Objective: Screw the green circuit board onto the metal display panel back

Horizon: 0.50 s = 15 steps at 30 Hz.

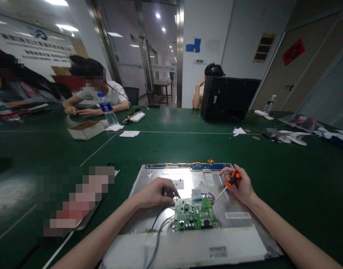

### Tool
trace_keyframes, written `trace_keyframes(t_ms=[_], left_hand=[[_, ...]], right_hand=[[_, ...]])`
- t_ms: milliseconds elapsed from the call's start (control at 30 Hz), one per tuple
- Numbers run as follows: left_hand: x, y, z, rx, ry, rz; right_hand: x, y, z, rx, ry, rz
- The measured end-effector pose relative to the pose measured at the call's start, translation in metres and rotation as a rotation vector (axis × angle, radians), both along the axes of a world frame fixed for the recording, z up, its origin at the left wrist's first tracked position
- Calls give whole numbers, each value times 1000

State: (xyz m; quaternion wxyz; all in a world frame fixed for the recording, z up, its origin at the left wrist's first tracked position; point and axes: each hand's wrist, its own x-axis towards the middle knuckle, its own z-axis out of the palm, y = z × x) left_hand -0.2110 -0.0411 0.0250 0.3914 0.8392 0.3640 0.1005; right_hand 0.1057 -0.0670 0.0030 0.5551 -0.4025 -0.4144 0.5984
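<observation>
A green circuit board (192, 213) lies on the back of a silver display panel (238, 228). At the board's upper left corner is my left hand (160, 192), its fingers curled down; what they hold, if anything, is hidden. My right hand (240, 186) grips an orange and black screwdriver (233, 179), whose shaft slants down left to the board's right edge. Dark cables (158, 239) run from the board's left side toward the panel's near edge. A blue strip board (188, 167) lines the panel's far edge.
Left of the panel lies a partly blurred flat object (84, 201). Farther back are an open white box (86, 130), a water bottle (107, 108), a black monitor-like case (230, 99) and gloves (291, 137). Several people sit around the green table (166, 147).
</observation>
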Motion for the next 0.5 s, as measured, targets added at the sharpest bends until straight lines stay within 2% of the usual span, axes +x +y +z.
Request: trace_keyframes(t_ms=[233, 500], left_hand=[[0, 0, 1, 10, -30, 42], [-1, 2, -6, 185, -27, 254]], right_hand=[[4, 1, 1, -11, -20, 23], [-2, -2, 8, 25, -26, -35]])
